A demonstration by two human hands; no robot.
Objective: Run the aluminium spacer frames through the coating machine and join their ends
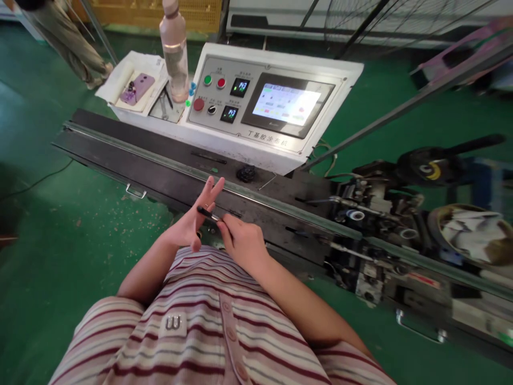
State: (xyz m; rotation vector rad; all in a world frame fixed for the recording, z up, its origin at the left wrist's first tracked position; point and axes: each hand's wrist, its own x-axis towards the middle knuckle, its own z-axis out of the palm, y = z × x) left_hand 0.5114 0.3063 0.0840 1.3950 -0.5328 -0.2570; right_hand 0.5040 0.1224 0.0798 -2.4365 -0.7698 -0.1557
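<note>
My right hand [245,235] is closed round a slim tool [207,214] with a black end and a bright metal part by my fingers; its exact kind is unclear. The black end points at my left hand [192,222], by the base of the fingers, and I cannot tell whether it touches. That left hand is open, fingers stretched out and thumb apart. Both hands are in front of my striped shirt, at the near edge of a long dark machine bed [168,174]. Beyond them, a small black lump [246,172] sits on the bed.
A control panel [228,125] with a lit screen [286,103] stands behind the bed. Left of it are a bottle [176,64], a purple phone [138,88] and papers. Mechanisms [372,224] and a bucket [436,219] are at right. A person's legs [66,40] show at upper left.
</note>
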